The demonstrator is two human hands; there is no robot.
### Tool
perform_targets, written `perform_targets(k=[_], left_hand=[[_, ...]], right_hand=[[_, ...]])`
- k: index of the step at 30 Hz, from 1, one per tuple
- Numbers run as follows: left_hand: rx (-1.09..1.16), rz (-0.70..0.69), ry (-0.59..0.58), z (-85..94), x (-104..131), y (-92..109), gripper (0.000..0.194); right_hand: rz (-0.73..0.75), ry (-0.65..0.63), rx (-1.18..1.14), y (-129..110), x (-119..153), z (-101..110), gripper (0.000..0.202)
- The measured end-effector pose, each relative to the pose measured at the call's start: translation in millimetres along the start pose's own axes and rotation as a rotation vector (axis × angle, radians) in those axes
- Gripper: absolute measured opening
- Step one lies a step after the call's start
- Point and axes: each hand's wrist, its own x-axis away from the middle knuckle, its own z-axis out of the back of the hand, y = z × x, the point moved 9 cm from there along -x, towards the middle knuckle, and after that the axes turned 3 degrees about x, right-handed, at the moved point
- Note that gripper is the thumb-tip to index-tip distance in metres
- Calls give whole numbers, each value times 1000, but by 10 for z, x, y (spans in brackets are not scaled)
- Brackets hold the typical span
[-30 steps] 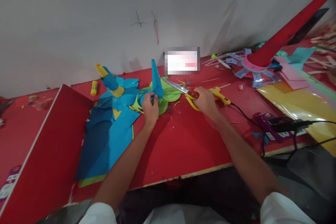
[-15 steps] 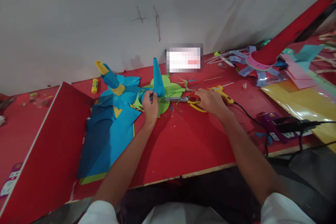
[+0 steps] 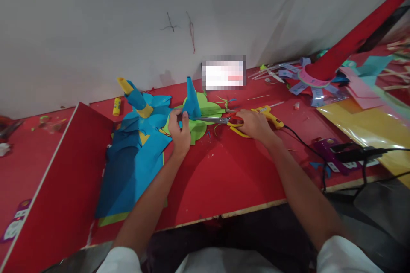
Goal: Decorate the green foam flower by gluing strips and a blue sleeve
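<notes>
While the left hand in the head view curls at the blue cone's base, its grip unclear, over a green paper flower on the tabletop, the right hand grips scissors. Writing on the glue stick is too small to read.
</notes>
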Motion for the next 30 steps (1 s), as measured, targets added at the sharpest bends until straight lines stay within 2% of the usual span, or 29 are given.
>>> perform_targets(k=[2,4,6,8,9,10,12,14,16,24,30], left_hand=[[93,-37,60,67,-122,180,32],[178,-70,37,42,-301,321,31],[207,-50,-111,-102,-502,379,32],[227,25,-318,-281,-649,368,29],[236,50,-364,-307,-709,368,27],[242,53,-365,-286,-767,386,25],[227,8,-274,-144,-864,468,19],[200,-44,-201,-11,-897,570,16],[171,-75,-179,58,-885,649,16],[196,-87,-233,-50,-765,698,11],[181,-109,-218,-72,-708,806,16]], right_hand=[[-23,33,-53,21,-25,6,28],[-33,79,-116,13,-39,19,26],[-36,128,-195,-25,-43,33,22],[-46,162,-287,-81,-41,38,18],[-53,172,-338,-113,-39,37,18],[-58,175,-391,-148,-37,35,19],[-74,183,-491,-205,-30,40,26],[-80,193,-570,-255,-16,60,36],[-82,191,-645,-305,6,70,45],[-164,12,-1036,-568,110,-135,45],[-89,-113,-1255,-843,197,-65,47]])
